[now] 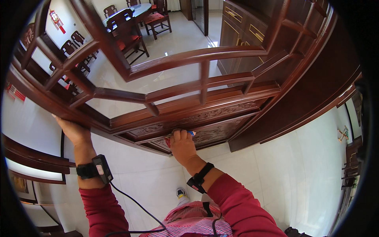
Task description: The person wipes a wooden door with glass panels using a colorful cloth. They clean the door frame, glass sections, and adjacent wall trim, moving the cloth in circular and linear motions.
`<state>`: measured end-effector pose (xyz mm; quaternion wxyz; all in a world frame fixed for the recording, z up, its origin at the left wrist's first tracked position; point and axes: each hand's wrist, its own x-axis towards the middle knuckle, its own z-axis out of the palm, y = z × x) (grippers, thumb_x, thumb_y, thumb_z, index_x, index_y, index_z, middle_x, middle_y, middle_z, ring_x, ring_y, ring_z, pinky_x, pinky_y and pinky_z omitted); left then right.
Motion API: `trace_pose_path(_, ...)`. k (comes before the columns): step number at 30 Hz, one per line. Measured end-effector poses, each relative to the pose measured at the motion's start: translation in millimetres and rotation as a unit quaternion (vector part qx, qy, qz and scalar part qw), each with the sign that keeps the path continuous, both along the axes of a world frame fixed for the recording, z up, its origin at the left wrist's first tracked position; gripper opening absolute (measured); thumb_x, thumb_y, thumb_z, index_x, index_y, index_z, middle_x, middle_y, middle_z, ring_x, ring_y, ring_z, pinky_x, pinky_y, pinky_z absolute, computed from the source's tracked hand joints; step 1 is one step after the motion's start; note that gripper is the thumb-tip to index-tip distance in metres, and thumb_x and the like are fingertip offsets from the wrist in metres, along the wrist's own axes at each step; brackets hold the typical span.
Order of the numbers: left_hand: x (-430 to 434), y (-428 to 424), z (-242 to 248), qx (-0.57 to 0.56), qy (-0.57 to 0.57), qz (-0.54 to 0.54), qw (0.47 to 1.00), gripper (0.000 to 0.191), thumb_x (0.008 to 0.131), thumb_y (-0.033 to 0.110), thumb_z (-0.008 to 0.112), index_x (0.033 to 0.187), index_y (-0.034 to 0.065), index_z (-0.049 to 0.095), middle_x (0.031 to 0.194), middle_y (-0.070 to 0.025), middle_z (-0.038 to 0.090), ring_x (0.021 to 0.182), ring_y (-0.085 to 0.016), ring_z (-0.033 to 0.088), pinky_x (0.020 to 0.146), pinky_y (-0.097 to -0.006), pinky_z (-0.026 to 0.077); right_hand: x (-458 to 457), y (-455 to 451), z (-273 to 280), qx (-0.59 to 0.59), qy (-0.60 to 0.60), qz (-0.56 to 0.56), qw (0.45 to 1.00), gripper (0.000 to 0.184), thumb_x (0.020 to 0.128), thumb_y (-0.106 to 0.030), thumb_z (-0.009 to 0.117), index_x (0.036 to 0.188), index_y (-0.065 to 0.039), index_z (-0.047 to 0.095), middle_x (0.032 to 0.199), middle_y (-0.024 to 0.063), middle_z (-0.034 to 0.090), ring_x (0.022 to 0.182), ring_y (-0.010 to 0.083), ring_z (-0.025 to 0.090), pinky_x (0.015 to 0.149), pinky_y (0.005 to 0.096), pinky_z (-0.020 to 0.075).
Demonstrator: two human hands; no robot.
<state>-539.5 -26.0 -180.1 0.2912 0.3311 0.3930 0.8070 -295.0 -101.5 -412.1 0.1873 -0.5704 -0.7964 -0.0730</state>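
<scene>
A dark red-brown wooden lattice door [201, 87] stands before me, its lower part a carved panel [219, 133]. My left hand [74, 130] grips the door's left edge; some of its fingers are hidden by the frame. Bunched under my right hand [182, 145] is a cloth [168, 142], of which only red and blue bits show. That hand presses it against the carved lower panel, left of the panel's middle. Both wrists wear black straps with small devices, and a cable runs from the left device [102, 169].
Through the lattice I see a round table [142, 10], wooden chairs [127, 35] with red seats and a dark cabinet [242, 35]. Pale tiles [142, 177] cover the floor. A dark wooden panel [296, 97] adjoins the door on the right. My shoe [181, 193] is below.
</scene>
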Motion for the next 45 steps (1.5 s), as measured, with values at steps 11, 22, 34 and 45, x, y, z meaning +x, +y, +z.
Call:
trace_pose_path(11,-0.2,1.5,-6.2,-0.013,-0.029,0.014,0.999,0.066,0.097,0.057,0.033,0.140,0.0070,0.037,0.135,-0.0079,0.047,0.119,-0.025,0.047,0.105,-0.0368,0.034,-75.9,-10.2,30.7,-0.017,0.053,0.247,0.968,0.027,0.080,-0.016,0.061,0.103,-0.004,0.063,0.109,0.0068,0.054,0.098,0.0209,0.051,0.085,0.0330,0.0447)
trace_pose_path(22,5.9,-0.4,-4.4,-0.073,-0.022,0.021,0.997,0.080,0.093,0.064,0.033,0.132,-0.0037,0.046,0.131,-0.0136,0.051,0.116,-0.023,0.048,0.103,-0.0317,0.033,-119.9,28.1,32.7,0.217,0.010,0.319,0.923,0.029,0.077,-0.029,0.063,0.095,-0.007,0.066,0.108,0.0022,0.055,0.107,0.0201,0.048,0.093,0.0344,0.0382)
trace_pose_path(34,-1.9,3.8,-9.5,-0.059,-0.052,-0.001,0.997,0.077,0.093,0.063,0.034,0.135,-0.0010,0.043,0.136,-0.0112,0.048,0.120,-0.024,0.045,0.105,-0.0345,0.032,-23.1,22.3,6.3,0.111,-0.058,0.237,0.963,0.023,0.080,-0.023,0.057,0.100,-0.016,0.065,0.115,0.0007,0.053,0.113,0.0201,0.045,0.094,0.0376,0.0370)
trace_pose_path(45,5.0,-2.3,-0.5,-0.028,-0.045,-0.005,0.999,0.066,0.093,0.062,0.036,0.138,0.0135,0.041,0.137,-0.0064,0.045,0.121,-0.026,0.043,0.104,-0.0401,0.035,187.7,10.6,-3.8,0.083,-0.084,0.002,0.993,0.021,0.078,-0.016,0.056,0.097,-0.015,0.065,0.117,0.0028,0.053,0.116,0.0264,0.045,0.100,0.0443,0.0348)
